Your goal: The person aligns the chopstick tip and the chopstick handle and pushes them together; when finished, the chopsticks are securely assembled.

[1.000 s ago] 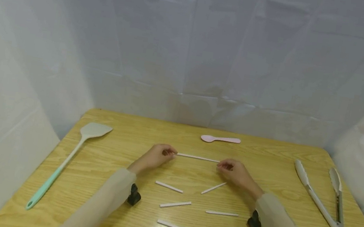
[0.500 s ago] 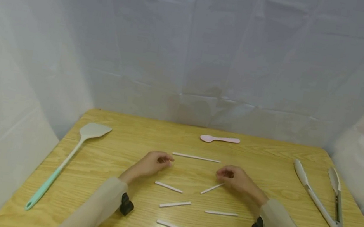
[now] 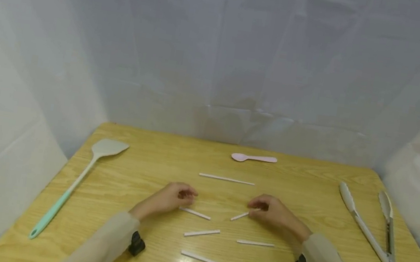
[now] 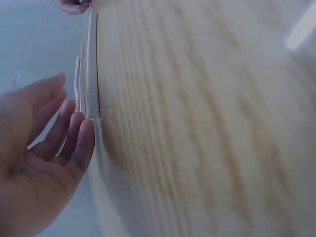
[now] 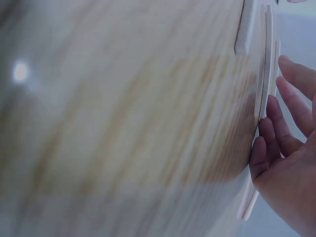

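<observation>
My left hand (image 3: 172, 198) hovers at the near-left end of a short white stick (image 3: 197, 214), its fingers loosely bent and holding nothing. In the left wrist view the fingertips (image 4: 86, 126) come close to the end of a pale stick (image 4: 93, 74); whether they touch it I cannot tell. Over the far end of a slanted white stick (image 3: 239, 217) is my right hand (image 3: 272, 211), which hides that end. The right wrist view shows its fingers (image 5: 266, 131) parted, with nothing pinched. Beyond both hands lies a longer thin white stick (image 3: 227, 179).
Nearer me lie several short white sticks, among them one at left (image 3: 202, 233) and one at right (image 3: 255, 243). A pink spoon (image 3: 254, 158) rests at the back. To the left is a spatula (image 3: 78, 179) with a green handle; at right, spread tongs (image 3: 370, 241).
Both hands have let go of the long stick's ends, leaving it on the table. They have drawn back toward me, each to a shorter stick.
</observation>
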`<state>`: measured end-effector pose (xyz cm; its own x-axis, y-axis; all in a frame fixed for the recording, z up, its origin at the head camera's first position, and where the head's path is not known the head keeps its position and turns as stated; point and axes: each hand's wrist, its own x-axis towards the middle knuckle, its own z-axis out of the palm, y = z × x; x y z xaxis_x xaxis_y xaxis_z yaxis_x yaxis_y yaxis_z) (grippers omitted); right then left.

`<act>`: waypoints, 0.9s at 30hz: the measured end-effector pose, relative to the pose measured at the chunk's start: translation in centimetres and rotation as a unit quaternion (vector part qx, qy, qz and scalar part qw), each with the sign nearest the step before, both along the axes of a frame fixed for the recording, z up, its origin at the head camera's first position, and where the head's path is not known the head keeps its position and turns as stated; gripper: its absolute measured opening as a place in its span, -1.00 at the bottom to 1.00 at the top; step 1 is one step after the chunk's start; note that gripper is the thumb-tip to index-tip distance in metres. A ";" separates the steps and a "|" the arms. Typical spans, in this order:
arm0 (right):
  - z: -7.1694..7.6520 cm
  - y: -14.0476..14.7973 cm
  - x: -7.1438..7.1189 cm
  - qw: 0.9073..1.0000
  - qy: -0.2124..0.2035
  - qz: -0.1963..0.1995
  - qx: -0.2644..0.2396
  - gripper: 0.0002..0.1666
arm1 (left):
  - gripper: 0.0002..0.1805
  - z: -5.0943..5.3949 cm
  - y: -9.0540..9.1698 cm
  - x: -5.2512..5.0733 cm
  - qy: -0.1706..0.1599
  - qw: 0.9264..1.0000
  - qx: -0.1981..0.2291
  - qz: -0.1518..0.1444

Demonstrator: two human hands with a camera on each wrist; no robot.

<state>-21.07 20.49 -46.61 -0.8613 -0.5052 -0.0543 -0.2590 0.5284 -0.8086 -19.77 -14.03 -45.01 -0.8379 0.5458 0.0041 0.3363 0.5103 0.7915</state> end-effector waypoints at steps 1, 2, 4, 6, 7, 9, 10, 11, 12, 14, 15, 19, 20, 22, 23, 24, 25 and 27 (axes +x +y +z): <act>0.0 0.0 0.1 1.000 0.012 0.006 0.000 -0.70 | -0.73 -0.1 0.0 0.1 -0.001 1.000 -0.001 -0.004; 0.0 -0.1 0.1 1.000 0.020 0.011 0.000 -0.70 | -0.71 -0.1 -0.1 0.1 -0.004 1.000 -0.002 -0.007; 0.0 -0.1 0.1 0.999 0.038 0.023 0.001 -0.71 | -0.69 -0.2 -0.1 0.3 -0.005 1.000 -0.005 -0.014; 0.0 -0.1 0.1 0.998 0.056 0.036 0.004 -0.72 | -0.67 -0.2 -0.2 0.3 -0.001 1.000 -0.008 -0.026; 0.0 -0.1 0.1 0.997 0.062 0.043 0.004 -0.71 | -0.66 -0.2 -0.3 0.4 -0.002 0.999 -0.008 -0.030; -0.1 -0.1 0.0 0.996 0.069 0.054 0.004 -0.71 | -0.64 -0.2 -0.3 0.4 0.000 0.999 -0.013 -0.041; -0.2 -0.1 0.0 0.995 0.074 0.060 0.004 -0.71 | -0.63 -0.1 -0.3 0.5 -0.002 0.999 -0.016 -0.045; -0.2 -0.1 0.0 0.995 0.078 0.065 0.003 -0.71 | -0.63 -0.1 -0.3 0.5 -0.005 0.999 -0.020 -0.046; -0.3 -0.1 0.0 0.995 0.078 0.069 0.003 -0.72 | -0.62 -0.1 -0.3 0.5 -0.008 0.999 -0.025 -0.048; -0.4 -0.1 0.0 0.993 0.089 0.077 0.003 -0.74 | -0.63 -0.2 -0.2 0.5 -0.010 0.998 -0.038 -0.050; -0.4 -0.1 -0.1 0.992 0.095 0.080 0.004 -0.75 | -0.64 -0.2 -0.2 0.5 -0.013 0.998 -0.043 -0.050; -0.5 -0.1 -0.1 0.991 0.104 0.084 0.009 -0.79 | -0.70 -0.4 -0.1 0.5 -0.008 0.997 -0.057 -0.059; -0.5 -0.1 0.0 0.991 0.101 0.084 0.010 -0.80 | -0.73 -0.5 -0.1 0.5 -0.008 0.997 -0.056 -0.061; -0.5 -0.1 0.0 0.992 0.096 0.082 0.012 -0.82 | -0.77 -0.6 -0.2 0.4 0.001 0.996 -0.061 -0.067; -0.5 -0.1 0.0 0.992 0.094 0.082 0.012 -0.83 | -0.79 -0.6 -0.2 0.4 0.005 0.996 -0.062 -0.069; -0.4 -0.1 0.0 0.992 0.093 0.082 0.012 -0.84 | -0.80 -0.6 -0.2 0.4 0.008 0.995 -0.064 -0.072; -0.4 -0.1 0.0 0.992 0.093 0.083 0.011 -0.84 | -0.82 -0.6 -0.2 0.3 0.010 0.995 -0.066 -0.074; -0.2 -0.2 0.1 0.992 0.091 0.082 0.009 -0.86 | -0.83 -0.6 -0.2 0.3 0.014 0.995 -0.070 -0.076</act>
<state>-21.01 20.30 -46.83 -0.7643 -0.6393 0.0846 -0.4831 0.4807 -0.7318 -19.43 -14.20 -45.58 -0.7463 0.6631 -0.0584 0.4393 0.5565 0.7052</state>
